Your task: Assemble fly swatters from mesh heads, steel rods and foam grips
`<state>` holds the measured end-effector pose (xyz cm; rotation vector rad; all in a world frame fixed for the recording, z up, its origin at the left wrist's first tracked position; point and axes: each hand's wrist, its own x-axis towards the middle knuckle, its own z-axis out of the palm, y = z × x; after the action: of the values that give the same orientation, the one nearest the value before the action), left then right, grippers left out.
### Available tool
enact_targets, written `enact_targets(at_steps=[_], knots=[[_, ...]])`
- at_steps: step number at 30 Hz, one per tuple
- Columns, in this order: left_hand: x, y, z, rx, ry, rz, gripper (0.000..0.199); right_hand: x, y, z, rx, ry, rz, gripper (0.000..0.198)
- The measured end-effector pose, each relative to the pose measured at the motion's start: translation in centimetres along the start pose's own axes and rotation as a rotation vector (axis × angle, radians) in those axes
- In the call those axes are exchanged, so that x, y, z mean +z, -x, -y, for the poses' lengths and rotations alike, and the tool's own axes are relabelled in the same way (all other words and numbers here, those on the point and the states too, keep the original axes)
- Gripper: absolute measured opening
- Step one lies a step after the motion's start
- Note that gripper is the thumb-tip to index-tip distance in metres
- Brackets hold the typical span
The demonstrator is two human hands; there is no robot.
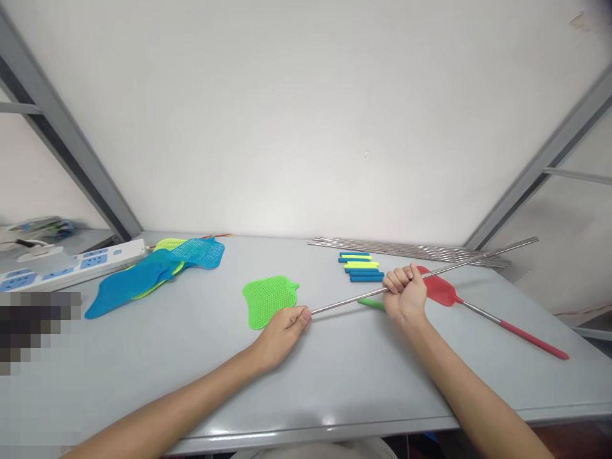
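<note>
A long thin metal rod [347, 300] slants across the table, held in both hands. My left hand [285, 333] is closed round its lower left end, close to a green fly swatter head [270, 299] lying flat. My right hand [405, 296] grips the rod farther along, and its free end rises to the upper right. Partly hidden under my right hand lies a green handle sleeve [371, 304]. A red fly swatter [488, 313] with a metal shaft and red handle rests just to the right; my right hand covers part of its head.
Blue and yellow handle sleeves [366, 278] lie in a group behind my right hand. Several metal rods [406, 248] lie along the wall. Blue and yellow swatter heads [143, 277] are heaped at left beside a white power strip [81, 262]. Grey metal posts [530, 162] flank the table [201, 382].
</note>
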<state>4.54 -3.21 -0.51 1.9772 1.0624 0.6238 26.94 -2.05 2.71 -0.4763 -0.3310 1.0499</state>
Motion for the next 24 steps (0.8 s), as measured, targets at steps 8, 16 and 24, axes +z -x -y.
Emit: enact_targets(at_steps=[8, 16, 24], knots=[[0.0, -0.1, 0.1, 0.005, -0.009, -0.005, 0.039, -0.3, -0.1, -0.3, -0.023, 0.027, -0.006, 0.034], [0.3, 0.0, 0.0, 0.009, -0.036, 0.007, 0.039, -0.3, 0.7, -1.3, 0.048, 0.045, -0.001, 0.029], [0.3, 0.0, -0.3, -0.003, -0.104, 0.015, 0.039, -0.5, 1.2, -2.0, 0.073, -0.004, -0.031, 0.028]])
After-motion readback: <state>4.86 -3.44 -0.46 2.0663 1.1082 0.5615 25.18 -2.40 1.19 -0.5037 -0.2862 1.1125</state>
